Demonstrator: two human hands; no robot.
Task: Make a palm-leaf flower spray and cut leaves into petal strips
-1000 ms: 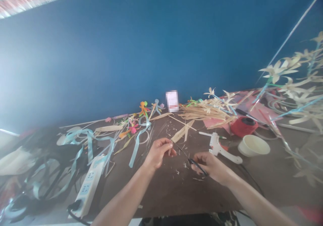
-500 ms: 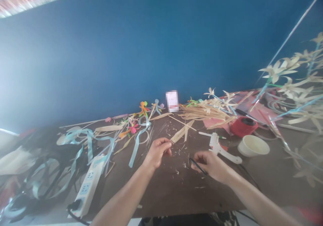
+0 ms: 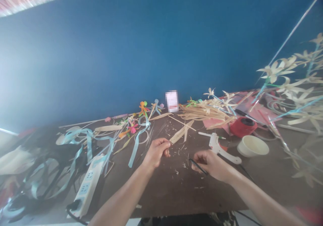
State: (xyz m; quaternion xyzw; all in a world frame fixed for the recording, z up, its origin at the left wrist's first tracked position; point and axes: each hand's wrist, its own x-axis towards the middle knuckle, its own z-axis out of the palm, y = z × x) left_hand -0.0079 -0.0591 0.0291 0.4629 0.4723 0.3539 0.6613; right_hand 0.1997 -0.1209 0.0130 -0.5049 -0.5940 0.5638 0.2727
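My left hand (image 3: pixel 159 149) is pinched closed, with thumb and forefinger together. At its fingertips is the near end of a pale dried husk strip (image 3: pixel 178 135); whether the fingers grip that strip or something thinner, I cannot tell. My right hand (image 3: pixel 209 163) is closed around a slim black tool (image 3: pixel 198 165), its tip pointing up and left. The tool's kind is not clear. Small pale shavings (image 3: pixel 177 172) are scattered on the brown table between my hands.
A white glue gun (image 3: pixel 218 147) lies right of centre, with a cream bowl (image 3: pixel 253 146) and red spool (image 3: pixel 242 126) behind. Husk strips (image 3: pixel 202 113) are piled at the back. On the left are a power strip (image 3: pixel 88 185) and blue ribbon (image 3: pixel 136 147). Husk flowers (image 3: pixel 276 72) stand right.
The thin strand seen between my left fingertips and the black tool no longer shows clearly. Both hands stay almost in place.
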